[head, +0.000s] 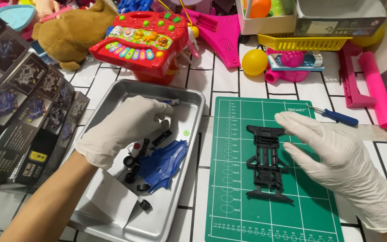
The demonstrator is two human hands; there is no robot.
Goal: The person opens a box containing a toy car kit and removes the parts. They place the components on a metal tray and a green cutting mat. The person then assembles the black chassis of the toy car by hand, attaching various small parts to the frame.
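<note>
Both my hands wear white gloves. My left hand (124, 127) reaches into a metal tray (189, 101), its fingers curled over small parts near the tray's middle; whether it grips one is hidden. In the tray lie a blue toy car body shell (164, 163), black wheels (131, 161), other small black pieces and a white paper sheet (108, 197). My right hand (332, 157) hovers with fingers spread beside a black toy car chassis (267, 161), which lies flat on a green cutting mat (310, 210).
A blue-handled screwdriver (337, 116) lies beyond the mat's far right corner. A dark printed instruction sheet (19, 112) spreads at the left. Toys crowd the back: a red toy keyboard (142, 40), brown plush toy (68, 31), yellow ball (254, 62), yellow basket (303, 42), pink plastic pieces (372, 87).
</note>
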